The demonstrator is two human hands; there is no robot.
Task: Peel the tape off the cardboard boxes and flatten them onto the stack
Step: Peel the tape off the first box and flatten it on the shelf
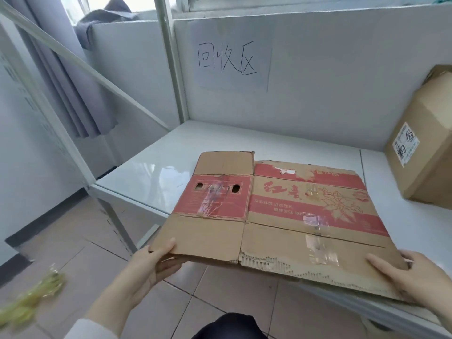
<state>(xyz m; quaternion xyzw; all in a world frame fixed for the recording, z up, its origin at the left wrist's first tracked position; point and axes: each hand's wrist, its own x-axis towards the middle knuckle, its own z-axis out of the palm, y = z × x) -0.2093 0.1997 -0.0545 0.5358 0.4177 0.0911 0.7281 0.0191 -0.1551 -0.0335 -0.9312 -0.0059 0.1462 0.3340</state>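
A flattened cardboard box (276,216) with red print lies partly on the white table (151,172), its near edge hanging over the front. Scraps of clear tape (212,204) still cling to its face. My left hand (156,263) grips the near left corner, thumb on top and fingers underneath. My right hand (401,272) holds the near right corner with its thumb on top. An unflattened brown box (425,143) with a white label stands at the table's right end.
A paper sign (232,62) with handwriting hangs on the white back panel. Grey curtains (73,94) and a metal frame stand at the left. A wad of yellowish tape (31,297) lies over the tiled floor at the lower left.
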